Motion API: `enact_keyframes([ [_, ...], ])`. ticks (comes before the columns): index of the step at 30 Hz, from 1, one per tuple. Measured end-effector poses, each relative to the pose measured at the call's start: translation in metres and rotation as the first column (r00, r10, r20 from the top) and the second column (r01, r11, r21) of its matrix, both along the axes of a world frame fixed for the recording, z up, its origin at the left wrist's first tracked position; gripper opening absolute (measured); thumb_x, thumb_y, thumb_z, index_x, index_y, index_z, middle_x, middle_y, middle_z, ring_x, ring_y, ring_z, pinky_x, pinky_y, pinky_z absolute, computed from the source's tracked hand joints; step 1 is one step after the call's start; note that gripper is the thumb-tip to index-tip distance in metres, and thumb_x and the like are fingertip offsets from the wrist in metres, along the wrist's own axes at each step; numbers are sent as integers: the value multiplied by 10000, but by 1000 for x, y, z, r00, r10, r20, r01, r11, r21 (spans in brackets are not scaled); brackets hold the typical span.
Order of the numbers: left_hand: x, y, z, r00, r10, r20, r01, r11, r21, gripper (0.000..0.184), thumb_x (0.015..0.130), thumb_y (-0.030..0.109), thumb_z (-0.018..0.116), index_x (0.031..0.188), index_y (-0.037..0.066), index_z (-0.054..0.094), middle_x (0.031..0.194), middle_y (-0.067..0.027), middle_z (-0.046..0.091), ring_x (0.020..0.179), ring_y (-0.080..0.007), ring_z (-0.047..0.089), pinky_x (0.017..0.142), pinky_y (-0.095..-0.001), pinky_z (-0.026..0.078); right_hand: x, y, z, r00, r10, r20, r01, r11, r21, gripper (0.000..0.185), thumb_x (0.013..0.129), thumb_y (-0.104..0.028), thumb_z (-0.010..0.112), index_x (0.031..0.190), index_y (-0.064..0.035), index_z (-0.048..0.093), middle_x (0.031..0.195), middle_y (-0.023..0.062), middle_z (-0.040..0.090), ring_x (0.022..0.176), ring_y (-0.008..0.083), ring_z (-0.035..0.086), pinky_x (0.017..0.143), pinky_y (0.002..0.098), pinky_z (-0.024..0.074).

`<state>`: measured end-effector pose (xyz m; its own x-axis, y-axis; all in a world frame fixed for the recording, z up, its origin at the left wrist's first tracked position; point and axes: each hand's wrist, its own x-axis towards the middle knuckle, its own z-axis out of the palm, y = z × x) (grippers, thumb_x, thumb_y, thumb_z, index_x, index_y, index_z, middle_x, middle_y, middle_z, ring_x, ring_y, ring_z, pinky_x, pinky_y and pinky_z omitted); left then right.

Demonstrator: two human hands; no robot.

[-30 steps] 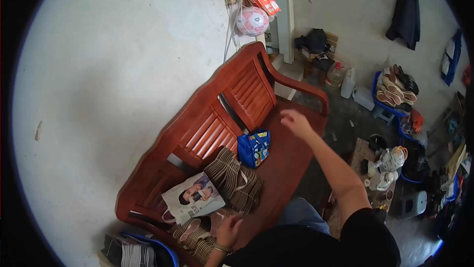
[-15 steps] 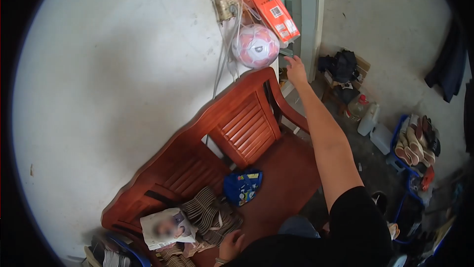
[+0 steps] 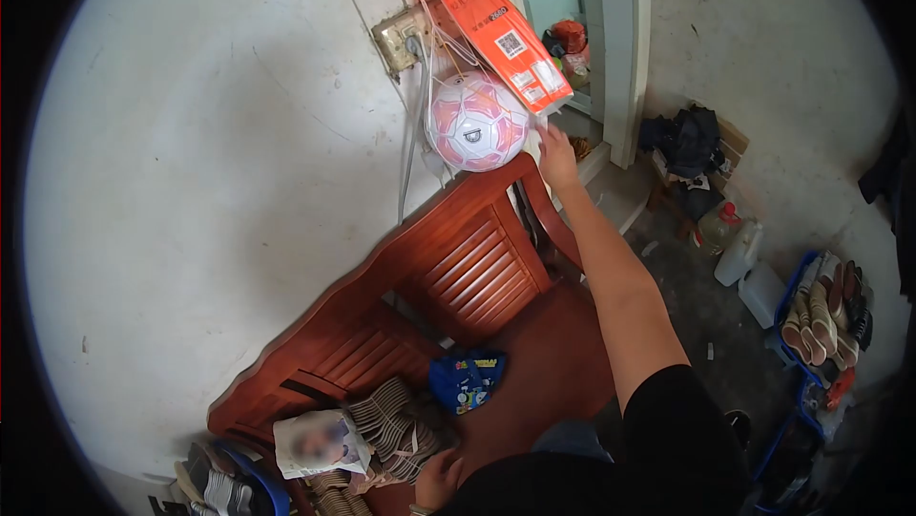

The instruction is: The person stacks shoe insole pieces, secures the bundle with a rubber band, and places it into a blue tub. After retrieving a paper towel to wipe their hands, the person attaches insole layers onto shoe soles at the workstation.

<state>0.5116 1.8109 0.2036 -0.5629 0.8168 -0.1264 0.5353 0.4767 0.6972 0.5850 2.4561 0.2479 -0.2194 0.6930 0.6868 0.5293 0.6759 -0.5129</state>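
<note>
My right hand (image 3: 556,155) is stretched up beside a pink and white ball (image 3: 480,125), fingers extended near the lower corner of an orange package (image 3: 501,31). Whether the fingertips touch the package or the ball I cannot tell. The ball hangs in clear wrapping against the wall, above the backrest of a red wooden bench (image 3: 367,244). Low on the bench, my left hand (image 3: 439,480) rests with loosely bent fingers, holding nothing that I can see. Beside it lie striped fabric pieces (image 3: 389,421) and a printed paper or bag (image 3: 291,440). A blue printed cloth item (image 3: 466,380) lies further along the seat.
A wall socket (image 3: 393,43) with cords sits left of the ball. An open doorway (image 3: 620,58) is behind the package. On the floor at right stand plastic jugs (image 3: 739,253) and a blue basket piled with shoes or soles (image 3: 821,315). Another blue basket (image 3: 272,483) stands lower left.
The view has shifted, so the ball and package appear larger. My right hand has moved left, closer to the ball and the package's lower corner. My left hand stays by the striped pieces.
</note>
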Motion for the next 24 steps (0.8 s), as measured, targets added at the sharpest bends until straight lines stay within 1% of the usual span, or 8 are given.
enact_keyframes([
  [2,7,3,3,999,38,27,-38,999,-6,318,860,219,715,1104,22,660,961,-157,699,862,-238,707,727,-320,548,14,-1,-37,956,-107,273,141,984,-111,368,877,-102,534,1234,-54,607,1248,148,593,1151,355,545,976,457,443],
  [4,12,3,3,999,49,-17,-49,999,6,315,860,215,715,1101,20,660,940,-155,702,847,-233,708,721,-317,549,19,25,-87,920,15,393,266,713,-649,406,899,-299,567,1218,-55,629,1237,177,615,1154,340,574,980,420,446],
  [7,16,6,10,998,59,-25,-60,998,-15,312,859,213,717,1095,17,658,911,-152,704,829,-228,709,710,-316,549,25,30,-97,976,158,152,12,655,-756,590,841,-479,634,1237,-43,614,1196,218,632,1144,330,596,960,402,457],
  [8,17,7,12,998,60,-17,-61,998,-28,311,859,214,718,1092,16,657,902,-151,705,824,-226,709,706,-315,549,13,32,-100,997,15,-82,-61,799,-598,662,764,-509,709,1199,-18,625,1163,232,627,1109,333,601,925,396,468],
  [10,20,7,10,997,78,-18,-79,996,-37,317,856,220,722,1092,17,657,898,-152,704,814,-229,710,701,-317,549,-5,21,-57,944,-161,-287,101,972,-211,577,788,-432,720,1143,14,634,1115,209,624,1057,338,603,904,393,470],
  [12,23,7,5,996,75,-38,-77,997,-33,325,853,227,727,1091,18,657,895,-153,704,809,-233,710,697,-319,548,-9,3,4,887,-69,-457,14,992,-123,523,805,-322,722,1157,49,613,1253,276,556,1155,405,531,961,452,437],
  [20,38,4,19,991,125,-44,-126,992,-22,326,847,237,733,1088,30,660,901,-153,702,820,-238,707,698,-319,543,-26,55,18,826,-129,-549,162,987,11,193,802,-159,659,943,-40,715,1025,174,665,926,362,638,825,411,508],
  [24,40,-3,18,989,148,-8,-148,987,-68,304,847,216,730,1076,29,660,926,-155,700,829,-234,705,706,-315,542,3,34,-1,940,-281,-194,255,955,-150,197,824,-198,613,884,-34,703,877,198,672,838,402,645,749,470,514],
])
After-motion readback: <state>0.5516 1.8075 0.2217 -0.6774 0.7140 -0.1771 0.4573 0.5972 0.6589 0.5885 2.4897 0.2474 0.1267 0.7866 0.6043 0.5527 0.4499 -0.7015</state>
